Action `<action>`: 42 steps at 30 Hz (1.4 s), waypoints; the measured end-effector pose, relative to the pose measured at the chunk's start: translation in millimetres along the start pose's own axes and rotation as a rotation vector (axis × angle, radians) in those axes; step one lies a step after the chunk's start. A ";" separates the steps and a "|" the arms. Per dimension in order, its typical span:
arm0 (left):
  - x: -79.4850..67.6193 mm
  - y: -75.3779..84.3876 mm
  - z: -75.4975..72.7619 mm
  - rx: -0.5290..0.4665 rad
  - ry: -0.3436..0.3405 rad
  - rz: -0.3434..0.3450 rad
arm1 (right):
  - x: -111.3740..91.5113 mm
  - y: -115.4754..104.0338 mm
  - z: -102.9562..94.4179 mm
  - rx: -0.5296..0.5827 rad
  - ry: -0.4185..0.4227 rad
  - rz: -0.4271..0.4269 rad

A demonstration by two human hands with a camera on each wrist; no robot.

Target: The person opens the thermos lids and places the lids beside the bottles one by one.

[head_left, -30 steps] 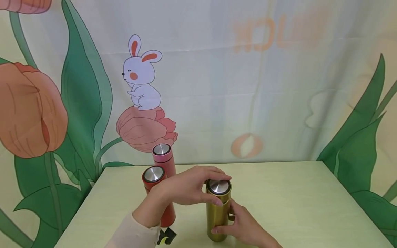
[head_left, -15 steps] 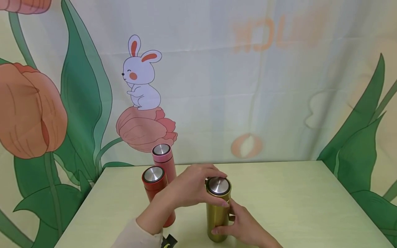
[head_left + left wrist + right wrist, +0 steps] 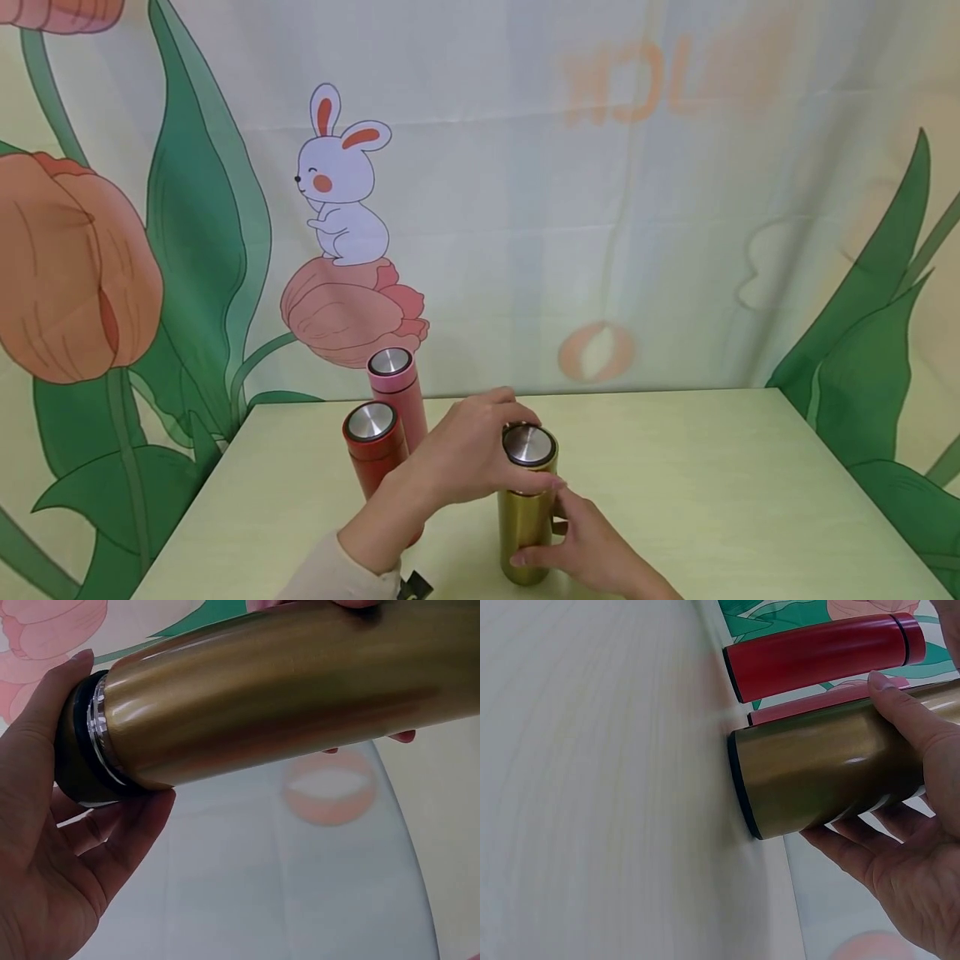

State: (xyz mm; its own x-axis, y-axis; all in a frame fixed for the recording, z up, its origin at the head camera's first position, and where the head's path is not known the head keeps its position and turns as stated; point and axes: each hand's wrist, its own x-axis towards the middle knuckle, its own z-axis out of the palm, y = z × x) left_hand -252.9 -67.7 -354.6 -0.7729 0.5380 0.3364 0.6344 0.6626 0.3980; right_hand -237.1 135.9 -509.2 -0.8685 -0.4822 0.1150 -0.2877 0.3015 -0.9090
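Observation:
A gold thermos [image 3: 525, 521] stands upright on the table. Its lid [image 3: 529, 445] has a brushed-metal top with a black ring. My left hand [image 3: 472, 450] grips the lid, thumb across the near side and fingers round the far side. In the left wrist view a narrow shiny band of the thermos neck [image 3: 100, 724] shows between lid and body. Lower down, my right hand [image 3: 588, 542] holds the body, with the thumb on the near side and fingers round the right, as the right wrist view also shows.
To the left, a red thermos [image 3: 372, 446] stands partly behind my left forearm, with a pink thermos [image 3: 405, 400] behind it. A printed curtain [image 3: 480, 208] hangs along the back edge of the pale table [image 3: 720, 492]. A small black item [image 3: 415, 586] shows beside my left sleeve.
My left hand has turned around the lid, its thumb swinging to the right across the near side, and the lid has risen slightly. The right hand has stayed in place on the body.

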 end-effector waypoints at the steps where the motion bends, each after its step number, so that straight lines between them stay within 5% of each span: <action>1: -0.2 -0.3 0.5 -0.009 0.007 -0.009 | -0.1 0.3 0.1 -0.011 0.003 -0.007; 16: -1.8 -2.3 -1.1 -0.065 0.103 0.063 | 2.0 2.2 0.2 -0.030 0.012 -0.019; 23: -3.4 -2.1 -8.7 -0.177 0.176 0.087 | 3.7 -0.7 -0.3 0.029 -0.008 0.007; 30: -10.6 -3.0 -12.5 -0.301 0.186 0.041 | 4.4 -1.0 -0.9 0.040 -0.002 -0.001; 42: -26.3 -15.6 -8.2 -0.341 0.244 -0.012 | 3.2 0.5 -1.3 0.038 -0.008 0.036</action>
State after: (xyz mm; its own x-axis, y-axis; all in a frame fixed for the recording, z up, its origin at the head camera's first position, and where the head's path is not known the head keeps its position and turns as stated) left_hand -242.4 -96.5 -362.6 -0.7817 0.3647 0.5060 0.6235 0.4358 0.6491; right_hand -240.6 135.6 -508.8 -0.8745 -0.4785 0.0790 -0.2409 0.2874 -0.9270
